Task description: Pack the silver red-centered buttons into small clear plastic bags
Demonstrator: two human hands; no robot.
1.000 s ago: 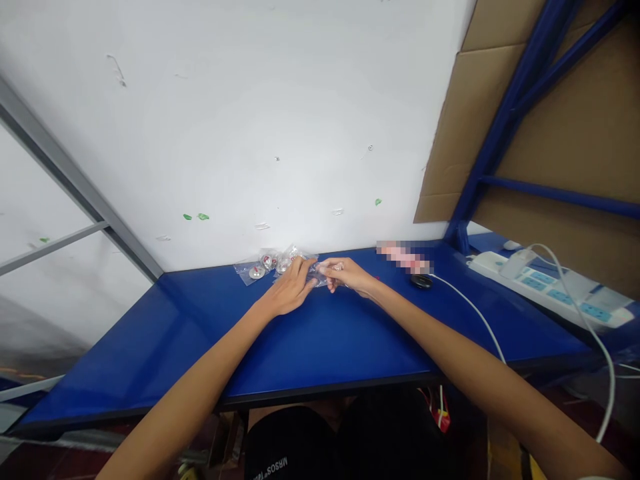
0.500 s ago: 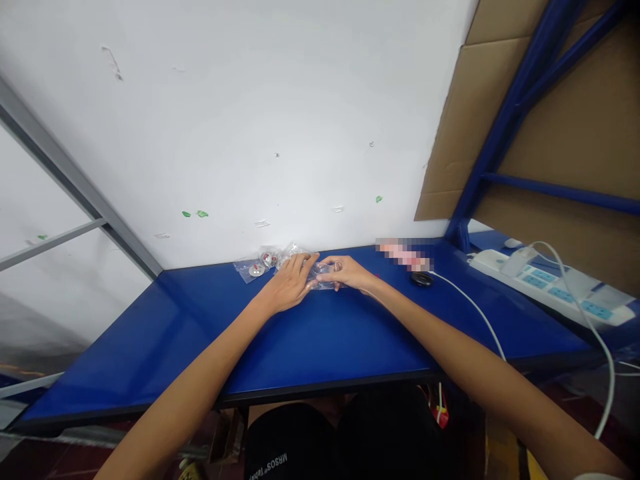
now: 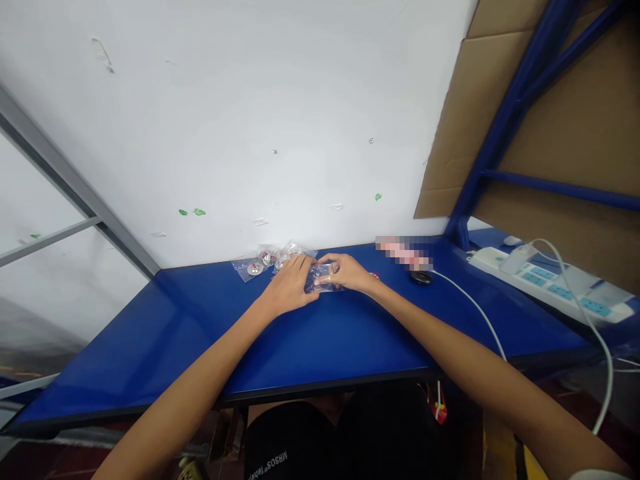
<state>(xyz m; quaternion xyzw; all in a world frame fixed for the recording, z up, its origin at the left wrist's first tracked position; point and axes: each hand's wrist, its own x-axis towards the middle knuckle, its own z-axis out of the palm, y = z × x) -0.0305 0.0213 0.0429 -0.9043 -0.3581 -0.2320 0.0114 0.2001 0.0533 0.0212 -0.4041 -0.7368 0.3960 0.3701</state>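
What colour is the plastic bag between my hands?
The bag is clear; the head view shows it.

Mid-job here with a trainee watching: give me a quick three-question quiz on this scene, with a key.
1. What is between the left hand and the right hand? A) power strip B) clear bag C) cardboard
2. True or false: in this view, the power strip is left of the left hand.
3. Fill in: in this view, the silver discs lie to the ____ of the right hand.
Key: 1 B; 2 false; 3 left.
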